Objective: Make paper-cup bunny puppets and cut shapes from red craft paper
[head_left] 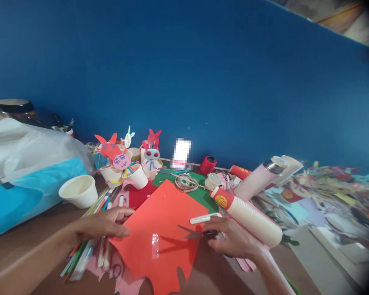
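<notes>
A large sheet of red-orange paper (169, 213) lies at a slant in the middle, its lower edge cut into curves. My left hand (109, 223) pinches the sheet's left edge, thumb on top and fingers behind. In my right hand (226, 235) is a pair of scissors (190, 232), blades parted and pointing left over the paper's right side. A small clear strip (155, 246) rests on the sheet. Just above the scissors sits a white cutter-like tool (204, 218).
Stacked paper cups (252, 221) and a pink bottle (258, 178) lie right. Cups with paper animal faces (121, 161) stand at the back left, near an empty white cup (79, 191). Pens and sticks (86, 254) lie below my left wrist. A blue wall (184, 73) rises behind.
</notes>
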The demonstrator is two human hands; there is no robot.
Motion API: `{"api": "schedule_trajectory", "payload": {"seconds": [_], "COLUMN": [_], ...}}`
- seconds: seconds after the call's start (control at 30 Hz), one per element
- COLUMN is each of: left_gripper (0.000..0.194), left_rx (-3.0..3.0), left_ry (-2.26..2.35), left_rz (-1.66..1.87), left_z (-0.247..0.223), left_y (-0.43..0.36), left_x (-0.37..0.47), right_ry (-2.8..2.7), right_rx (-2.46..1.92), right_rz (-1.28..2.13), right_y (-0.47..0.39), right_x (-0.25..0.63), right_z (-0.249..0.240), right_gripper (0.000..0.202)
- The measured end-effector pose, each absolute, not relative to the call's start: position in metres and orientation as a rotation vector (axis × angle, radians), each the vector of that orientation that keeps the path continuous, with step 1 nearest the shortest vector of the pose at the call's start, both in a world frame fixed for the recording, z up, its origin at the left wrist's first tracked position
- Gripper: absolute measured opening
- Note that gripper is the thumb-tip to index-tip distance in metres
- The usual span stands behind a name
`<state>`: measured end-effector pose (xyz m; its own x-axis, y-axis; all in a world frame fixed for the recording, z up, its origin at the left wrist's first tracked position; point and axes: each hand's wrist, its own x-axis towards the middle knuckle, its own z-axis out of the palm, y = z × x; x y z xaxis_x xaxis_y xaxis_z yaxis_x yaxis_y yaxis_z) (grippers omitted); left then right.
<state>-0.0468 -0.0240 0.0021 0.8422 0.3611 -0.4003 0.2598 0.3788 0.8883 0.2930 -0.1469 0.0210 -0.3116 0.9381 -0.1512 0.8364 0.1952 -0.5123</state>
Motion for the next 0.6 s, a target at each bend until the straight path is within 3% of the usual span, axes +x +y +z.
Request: {"api": "schedule_trajectory", "payload": {"seconds": [0.13,0.2,0.3,0.6], "left_gripper": [0.051,0.049,0.046,0.046], "left_rx": [1.148,1.161,1.210,1.244], "left_ry": [0.586,0.651,0.782,0.703], "left_rz": [0.131,0.178,0.197,0.071], "left_z": [0.001,0.004,0.013,0.041], "left_y": [-0.030,-0.031,-0.029,-0.022], "left_x": [-0.035,-0.034,-0.040,-0.062], "right_ry": [-1.950,-1.529,-1.067,-0.999], "right_rx": [-1.324,-1.078,-0.892,-0.699], "right_rz": [1.371,1.672,1.685,1.784], "right_y": [-0.122,-0.107,-0.087,-0.093], "right_x": [0.288,0.277,0.251,0.211], "right_z": [0.015,0.001,-0.020,-0.023], "right_gripper": [0.023,0.033,0.038,0.045]}}
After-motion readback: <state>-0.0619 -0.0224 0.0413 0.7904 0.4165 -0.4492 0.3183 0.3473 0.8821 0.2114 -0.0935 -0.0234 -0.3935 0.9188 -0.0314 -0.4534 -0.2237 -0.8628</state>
